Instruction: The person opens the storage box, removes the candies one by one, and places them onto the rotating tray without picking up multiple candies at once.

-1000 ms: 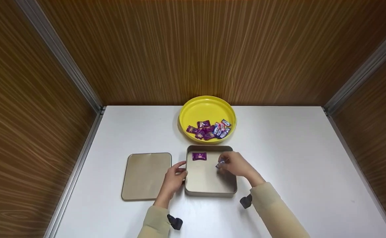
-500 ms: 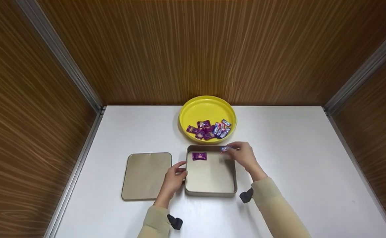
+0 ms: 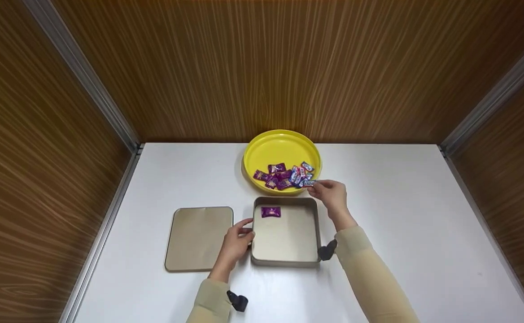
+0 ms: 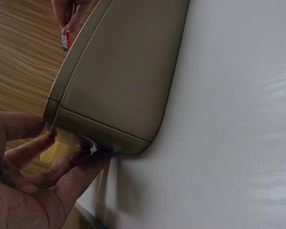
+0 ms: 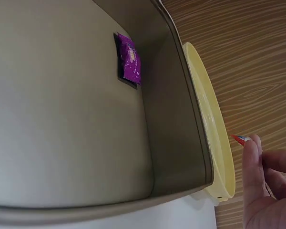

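Observation:
In the head view my left hand (image 3: 236, 244) rests its thumb and fingertips against the left side of an open, tan metal tin (image 3: 286, 263). The left wrist view shows those fingers spread along the tin's outer wall. My right hand (image 3: 332, 195) pinches a small wrapped candy (image 3: 307, 183), blue and white with red, between thumb and fingertips. This candy overlaps the front right rim of a yellow round tray (image 3: 265, 142) and the pile of sweets in it. Inside the tin, near its back left corner, lies one purple wrapped candy (image 3: 270, 212), also seen in the right wrist view.
A flat tan lid (image 3: 199, 240) lies on the white table (image 3: 405, 224), left of the tin. The yellow tray holds several purple candies (image 3: 284, 184) and several blue-and-red ones (image 3: 294, 175). Wood-grain panels (image 3: 289, 67) close off the back and both sides.
My right hand has lifted the candy from inside the tin and carried it away from me, over the tin's back edge to the tray's front rim. The left hand has stayed put.

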A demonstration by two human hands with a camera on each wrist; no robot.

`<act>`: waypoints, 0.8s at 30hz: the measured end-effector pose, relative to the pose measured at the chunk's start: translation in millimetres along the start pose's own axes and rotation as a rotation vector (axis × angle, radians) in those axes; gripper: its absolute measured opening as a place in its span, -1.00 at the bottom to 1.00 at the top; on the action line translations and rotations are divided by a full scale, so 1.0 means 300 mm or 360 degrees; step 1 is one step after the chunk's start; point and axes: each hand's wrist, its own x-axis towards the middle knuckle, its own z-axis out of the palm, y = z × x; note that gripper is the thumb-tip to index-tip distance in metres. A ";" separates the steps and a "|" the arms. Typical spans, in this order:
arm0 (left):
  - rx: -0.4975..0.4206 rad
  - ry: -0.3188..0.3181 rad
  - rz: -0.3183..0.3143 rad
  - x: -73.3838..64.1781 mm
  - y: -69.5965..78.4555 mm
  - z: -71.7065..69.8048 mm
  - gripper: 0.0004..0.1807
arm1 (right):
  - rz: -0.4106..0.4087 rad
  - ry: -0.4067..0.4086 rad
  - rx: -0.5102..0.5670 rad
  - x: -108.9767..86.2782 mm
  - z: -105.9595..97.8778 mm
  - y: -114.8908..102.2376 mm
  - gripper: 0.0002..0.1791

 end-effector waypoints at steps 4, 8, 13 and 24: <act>0.0004 0.0014 -0.0012 0.001 0.000 0.001 -0.53 | 0.0043 0.0061 0.0046 0.027 0.006 -0.004 -0.66; -0.0010 0.0014 -0.0027 0.003 -0.001 0.001 -0.53 | 0.0085 0.0164 0.0093 0.051 0.008 -0.005 -0.66; -0.0011 0.0011 -0.0056 0.004 -0.002 0.001 -0.52 | 0.0093 0.0204 0.0140 0.072 0.011 -0.002 -0.64; 0.0008 0.0016 -0.0035 0.004 -0.002 -0.001 -0.53 | -0.0119 -0.0037 -0.0178 0.070 0.013 0.014 -0.46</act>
